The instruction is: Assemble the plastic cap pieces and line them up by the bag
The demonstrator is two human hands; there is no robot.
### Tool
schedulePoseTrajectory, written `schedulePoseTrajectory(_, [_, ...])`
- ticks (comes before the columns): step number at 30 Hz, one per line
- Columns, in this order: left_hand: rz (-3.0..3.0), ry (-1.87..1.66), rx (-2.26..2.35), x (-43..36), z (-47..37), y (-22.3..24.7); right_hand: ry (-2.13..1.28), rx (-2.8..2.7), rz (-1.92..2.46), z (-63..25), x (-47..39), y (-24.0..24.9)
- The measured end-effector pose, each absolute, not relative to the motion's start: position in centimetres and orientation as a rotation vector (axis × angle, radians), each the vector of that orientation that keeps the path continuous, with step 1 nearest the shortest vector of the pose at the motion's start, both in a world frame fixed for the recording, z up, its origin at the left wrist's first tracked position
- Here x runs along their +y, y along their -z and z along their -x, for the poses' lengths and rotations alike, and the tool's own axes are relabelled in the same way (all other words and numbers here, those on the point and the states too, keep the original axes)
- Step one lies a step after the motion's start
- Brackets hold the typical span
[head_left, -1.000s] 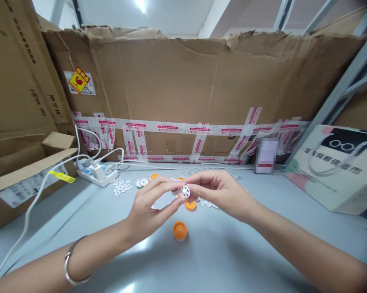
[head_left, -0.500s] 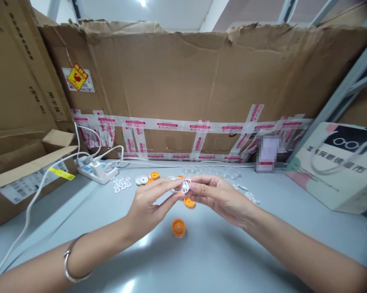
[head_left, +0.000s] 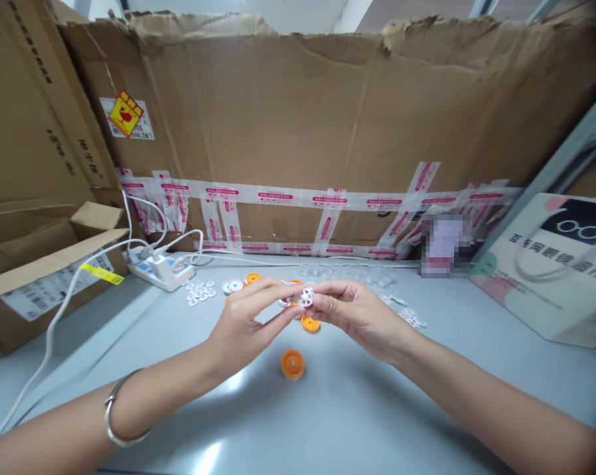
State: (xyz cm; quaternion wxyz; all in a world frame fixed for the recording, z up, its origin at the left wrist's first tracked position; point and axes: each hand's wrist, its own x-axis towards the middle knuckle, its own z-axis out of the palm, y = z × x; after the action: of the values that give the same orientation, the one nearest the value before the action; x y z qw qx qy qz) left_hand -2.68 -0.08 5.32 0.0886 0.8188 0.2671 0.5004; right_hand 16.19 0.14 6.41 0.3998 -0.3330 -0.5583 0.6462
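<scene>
Between the fingertips of both hands is a small white round plastic part with holes around its middle, like a little spoked wheel. My left hand pinches it from the left with thumb and forefinger. From the right, my right hand grips its other side, thumb in front. Below them an orange round cup-like part rests on the table. Another orange disc lies just under the fingertips. More white and orange round pieces behind the hands are partly hidden.
Small white pieces lie in a group at left, beside a power strip with cables. Clear plastic parts and white perforated pieces sit behind and right. A cardboard box and a paper bag flank the table.
The view has tilted slightly downward. Both hands keep hold of the white part, which appears turned a little; the pieces on the table look unmoved.
</scene>
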Motion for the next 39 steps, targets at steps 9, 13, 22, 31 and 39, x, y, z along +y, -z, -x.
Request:
schedulePoseTrajectory(9, [-2.463,-1.563,0.733,0.2,2.6,-4.7,-1.528,-1.399,0.939,-15.6,-0.4,-6.2])
schedulePoseTrajectory(13, [-2.572,-1.653,0.66,0.3,2.8,-4.3,-1.369,-1.409,0.942,-14.6,-1.3,-6.2])
schedulePoseTrajectory(22, [-2.625,-1.734,0.653,0.3,2.5,-3.4,-1.09,-1.562,0.86,-13.8,-1.7,-5.1])
schedulePoseTrajectory(31, [-2.008,-1.43,0.775,0.0,2.9,-3.5,-0.895,-1.727,0.875,-14.8,-1.2,-5.8])
schedulePoseTrajectory(39, [-1.527,-1.038,0.663,0.6,2.2,-3.7,-0.934,-1.702,0.948,-15.2,-0.8,-5.9])
